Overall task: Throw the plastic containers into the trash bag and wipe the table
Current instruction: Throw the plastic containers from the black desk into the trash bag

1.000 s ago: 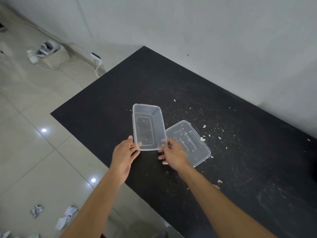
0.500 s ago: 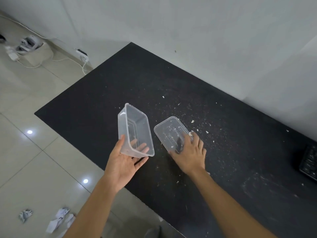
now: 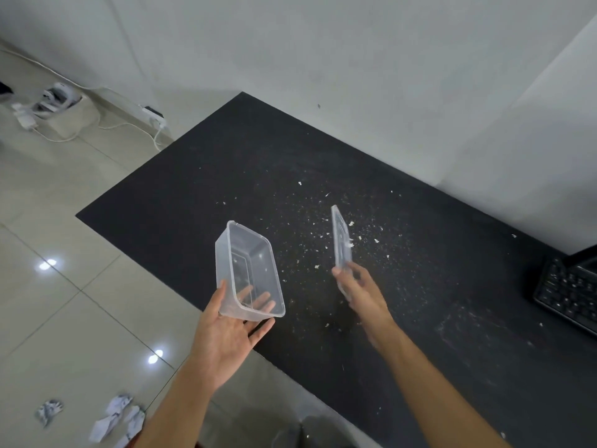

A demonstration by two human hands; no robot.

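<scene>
Left grip (image 3: 226,344), a bare hand, palm up, holding a clear plastic container (image 3: 250,273) in the air over the near edge of the black desk (image 3: 193,195). Thumb up along one long side wall, fingers under the bottom, seen through the plastic. Container tipped, open side facing up and to the right. Only a few tiny white specks inside.

Right grip (image 3: 358,289), a bare hand, a bit blurry, pinching the near end of the clear plastic lid (image 3: 341,244). Lid turned up on its edge, held above the desk, far end pointing away toward the wall (image 3: 355,59). One white crumb stuck on the lid. Container and lid apart, with a strip of dark desk between them.

Lots of small white crumbs (image 3: 376,240) all over the middle of the desk, most of them around and behind the lid. Black keyboard (image 3: 568,295) at the right end of the desk.

Crumpled paper balls (image 3: 116,415) down on the tiled floor (image 3: 48,318) beside the left arm. White cables (image 3: 113,126) and a power strip (image 3: 151,112) on the floor by the wall, far to the left.
</scene>
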